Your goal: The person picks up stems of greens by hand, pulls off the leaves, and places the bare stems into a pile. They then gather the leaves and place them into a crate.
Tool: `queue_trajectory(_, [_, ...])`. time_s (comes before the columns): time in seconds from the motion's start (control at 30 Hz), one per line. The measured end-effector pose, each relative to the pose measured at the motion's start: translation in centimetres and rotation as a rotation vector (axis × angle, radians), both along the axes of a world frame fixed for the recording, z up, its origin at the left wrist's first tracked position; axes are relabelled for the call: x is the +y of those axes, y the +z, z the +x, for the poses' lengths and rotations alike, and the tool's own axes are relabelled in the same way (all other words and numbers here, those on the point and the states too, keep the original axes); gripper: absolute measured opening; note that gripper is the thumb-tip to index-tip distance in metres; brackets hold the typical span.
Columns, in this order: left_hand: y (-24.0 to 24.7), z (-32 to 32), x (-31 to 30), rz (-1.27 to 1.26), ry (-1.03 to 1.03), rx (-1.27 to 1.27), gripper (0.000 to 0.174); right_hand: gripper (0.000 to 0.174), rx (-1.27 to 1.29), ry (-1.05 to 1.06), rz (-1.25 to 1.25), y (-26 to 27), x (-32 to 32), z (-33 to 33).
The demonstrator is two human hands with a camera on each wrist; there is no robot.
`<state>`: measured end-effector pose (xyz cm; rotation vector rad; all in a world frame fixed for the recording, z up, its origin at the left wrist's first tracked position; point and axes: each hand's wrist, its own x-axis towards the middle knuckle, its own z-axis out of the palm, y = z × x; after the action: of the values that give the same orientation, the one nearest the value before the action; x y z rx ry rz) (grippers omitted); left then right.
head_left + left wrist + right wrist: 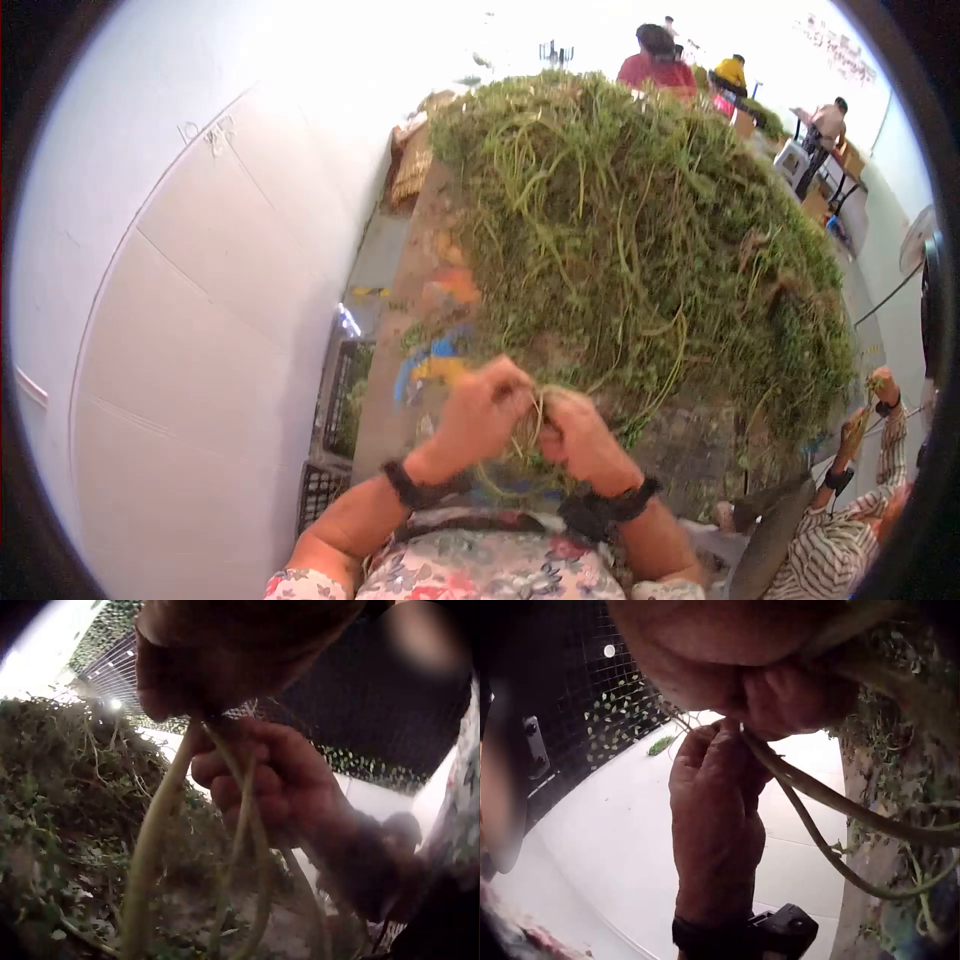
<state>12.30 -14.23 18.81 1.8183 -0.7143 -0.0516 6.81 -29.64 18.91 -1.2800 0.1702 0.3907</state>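
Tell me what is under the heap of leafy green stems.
Under the heap of leafy green stems is a brownish tabletop, visible along the heap's left side. Anything else beneath the middle is covered and cannot be seen.

Left hand (483, 412), wearer's: 1
Right hand (592, 440), wearer's: 1
Stems (855, 811) at the fingers: at least 2
Heap of greens (640, 240): 1
Desk (385, 420) under heap: 1
Dark wrist straps (400, 483), wearer's: 2, one per wrist
Black crates (322, 490), left side: 2
White stool (790, 158): 1
Other people (655, 72): at least 4; far end too small for exact count
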Motion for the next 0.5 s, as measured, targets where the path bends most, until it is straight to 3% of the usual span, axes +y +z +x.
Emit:
queue_trajectory(0.03, [1.0, 0.3, 0.4, -0.045, -0.024, 0.261, 0.006, 0.025, -0.113, -0.001, 0.015, -0.2, 0.1, 0.2])
queue_trajectory(0.07, [1.3, 0.6, 0.6, -0.169, -0.068, 0.339, 0.007, 0.025, -0.22, 0.012, -0.037, -0.5, 0.0, 0.5])
queue_trajectory(0.17, [1.2, 1.6, 1.5, -0.656, -0.258, 0.739, 0.011, 0.028, -0.148, -0.131, 0.532, 1.1, -0.6, 1.0])
queue_trajectory(0.2, [1.2, 2.0, 1.8, -0.843, -0.338, 0.886, 0.012, 0.025, -0.266, -0.189, 0.555, 1.6, -1.4, 1.5])
queue_trajectory(0.23, [0.9, 2.5, 2.0, -0.798, -0.355, 0.787, 0.015, 0.022, -0.387, -0.248, 0.575, 2.1, -2.2, 2.0])
queue_trajectory(0.33, [1.3, 3.1, 2.3, -0.508, -0.064, 0.493, 0.014, 0.014, -0.517, -0.321, 0.108, 2.1, -3.4, 2.5])
queue_trajectory(0.37, [1.3, 3.3, 2.3, -0.456, -0.018, 0.454, 0.013, 0.014, -0.366, -0.277, 0.025, 3.1, -3.0, 2.1])
queue_trajectory(0.47, [3.0, 2.4, 1.0, -0.254, 0.122, 0.333, 0.012, 0.017, -0.475, -0.134, -0.516, 2.7, -0.4, 2.0])
queue_trajectory(0.5, [2.9, 2.3, 0.6, -0.289, 0.108, 0.334, 0.013, 0.018, -0.516, -0.151, -0.581, 2.2, -0.1, 2.1])
